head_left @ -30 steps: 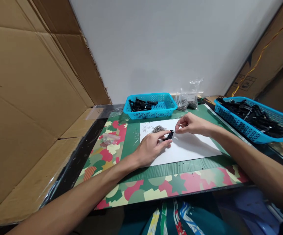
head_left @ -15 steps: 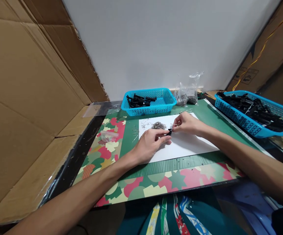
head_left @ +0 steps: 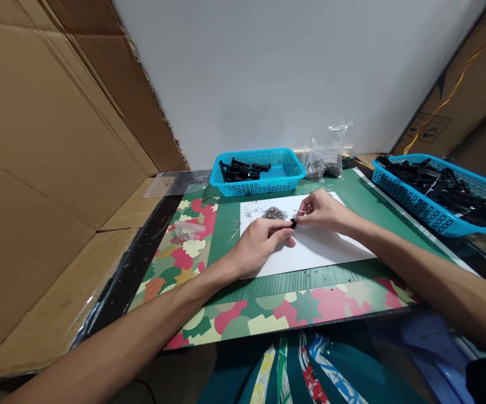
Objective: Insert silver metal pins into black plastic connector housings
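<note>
Over the white sheet (head_left: 322,247), my left hand (head_left: 262,241) pinches a small black plastic part (head_left: 293,224) between thumb and fingers. My right hand (head_left: 320,210) meets it from the right, its fingertips at the part's edge. A thin metal pin (head_left: 300,211) sticks out to the left from between the right fingers. Just behind the left fingertips lies a heap of small metal pins (head_left: 274,213). The black part is mostly covered by my fingers, so its shape is unclear.
A blue basket (head_left: 259,188) with black parts stands behind the sheet. Another blue basket (head_left: 419,210), piled with black parts, is at the right. Clear bags of metal pieces (head_left: 332,168) sit at the back. Loose pins and a small plastic bag (head_left: 188,230) lie at left.
The black part has turned slightly and now shows less between my fingertips. Both hands stay nearly in place; the whole view has shifted a little.
</note>
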`<state>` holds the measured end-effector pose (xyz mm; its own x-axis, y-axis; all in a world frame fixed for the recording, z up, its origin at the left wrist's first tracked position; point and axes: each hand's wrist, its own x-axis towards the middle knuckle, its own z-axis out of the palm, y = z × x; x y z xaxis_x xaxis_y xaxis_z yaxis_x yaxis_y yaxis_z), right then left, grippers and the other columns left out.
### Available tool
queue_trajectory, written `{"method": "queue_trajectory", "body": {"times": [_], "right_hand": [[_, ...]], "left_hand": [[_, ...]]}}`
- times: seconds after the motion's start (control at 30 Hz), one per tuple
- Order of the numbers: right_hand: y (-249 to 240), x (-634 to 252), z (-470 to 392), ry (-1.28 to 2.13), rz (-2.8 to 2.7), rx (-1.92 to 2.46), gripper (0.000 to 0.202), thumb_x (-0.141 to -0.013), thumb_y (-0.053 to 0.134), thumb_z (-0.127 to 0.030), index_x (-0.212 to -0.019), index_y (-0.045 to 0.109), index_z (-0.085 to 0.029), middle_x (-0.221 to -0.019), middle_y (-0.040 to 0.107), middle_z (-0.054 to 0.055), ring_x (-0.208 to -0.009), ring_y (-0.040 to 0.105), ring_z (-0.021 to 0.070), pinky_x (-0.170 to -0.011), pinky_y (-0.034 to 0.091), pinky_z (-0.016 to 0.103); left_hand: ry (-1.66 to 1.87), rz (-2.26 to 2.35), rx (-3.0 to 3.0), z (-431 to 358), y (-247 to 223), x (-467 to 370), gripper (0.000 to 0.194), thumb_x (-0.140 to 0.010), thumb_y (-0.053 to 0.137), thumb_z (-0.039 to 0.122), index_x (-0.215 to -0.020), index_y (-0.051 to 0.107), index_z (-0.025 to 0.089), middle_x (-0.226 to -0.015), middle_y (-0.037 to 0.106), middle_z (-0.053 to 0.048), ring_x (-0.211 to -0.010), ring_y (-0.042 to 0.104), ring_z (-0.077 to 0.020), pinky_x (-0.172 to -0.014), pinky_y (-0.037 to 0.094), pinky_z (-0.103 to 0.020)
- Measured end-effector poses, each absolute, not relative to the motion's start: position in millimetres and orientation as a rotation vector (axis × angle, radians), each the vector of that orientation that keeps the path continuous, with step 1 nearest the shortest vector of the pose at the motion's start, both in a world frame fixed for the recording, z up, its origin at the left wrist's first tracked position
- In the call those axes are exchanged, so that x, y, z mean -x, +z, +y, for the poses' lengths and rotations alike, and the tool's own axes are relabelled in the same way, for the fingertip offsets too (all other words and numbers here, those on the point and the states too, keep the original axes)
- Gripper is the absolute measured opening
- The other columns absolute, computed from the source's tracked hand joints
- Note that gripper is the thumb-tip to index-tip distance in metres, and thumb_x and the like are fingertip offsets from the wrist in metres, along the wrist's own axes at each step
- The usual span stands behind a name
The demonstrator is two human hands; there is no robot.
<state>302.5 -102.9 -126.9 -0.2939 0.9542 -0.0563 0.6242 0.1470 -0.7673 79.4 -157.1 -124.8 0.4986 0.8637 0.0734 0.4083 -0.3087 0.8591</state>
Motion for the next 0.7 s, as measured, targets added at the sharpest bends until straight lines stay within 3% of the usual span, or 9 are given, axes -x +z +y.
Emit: {"method": "queue_trajectory", "body": {"times": [0.1,0.3,0.47,0.6,0.7], "right_hand": [[-127.5,-301.2,-104.8,0.958,-1.977,1.518,0.009,-0.073,0.076,-0.025,-0.072,0.074,-0.016,-0.069,0.070,0.006,-0.060,0.056,0.0152,-0.049,0.035,0.028],[-126.1,-306.3,-101.4,1.112,-1.950,1.389,0.017,-0.072,0.080,-0.031,-0.068,0.073,-0.016,-0.067,0.067,0.005,-0.059,0.052,0.0135,-0.050,0.032,0.027],[-117.0,-315.1,-99.7,1.168,-1.975,1.397,0.035,-0.076,0.084,-0.049,-0.074,0.080,-0.014,-0.052,0.048,-0.003,-0.050,0.033,0.0090,-0.050,0.021,0.029],[-111.1,-318.2,-100.6,0.980,-1.916,1.402,0.055,-0.090,0.069,-0.065,-0.078,0.081,-0.013,-0.048,0.037,-0.005,-0.047,0.029,0.0092,-0.050,0.022,0.030],[-110.7,-318.9,-99.5,1.041,-1.800,1.230,0.066,-0.100,0.051,-0.068,-0.079,0.078,-0.012,-0.050,0.048,0.000,-0.048,0.041,0.0114,-0.049,0.033,0.028]], "left_hand": [[0.696,1.053,-1.949,-155.6,-124.4,-79.6,0.039,-0.103,0.056,0.040,-0.091,0.084,0.016,-0.092,0.082,-0.009,-0.066,0.055,-0.0157,-0.065,0.046,-0.032],[0.693,1.084,-1.964,-155.2,-123.5,-79.7,0.038,-0.103,0.056,0.037,-0.087,0.085,0.019,-0.104,0.082,-0.008,-0.069,0.058,-0.0161,-0.068,0.045,-0.032],[0.683,1.078,-1.935,-155.4,-125.3,-77.6,0.037,-0.104,0.058,0.042,-0.095,0.086,0.019,-0.095,0.082,-0.008,-0.071,0.061,-0.0178,-0.067,0.045,-0.032],[0.679,1.057,-1.966,-155.1,-125.7,-75.7,0.044,-0.105,0.055,0.046,-0.091,0.085,0.018,-0.094,0.081,-0.008,-0.069,0.059,-0.0173,-0.065,0.042,-0.032],[0.678,1.044,-1.985,-154.8,-125.4,-74.6,0.046,-0.105,0.054,0.047,-0.086,0.084,0.017,-0.087,0.079,-0.007,-0.067,0.057,-0.0166,-0.067,0.042,-0.031]]}}
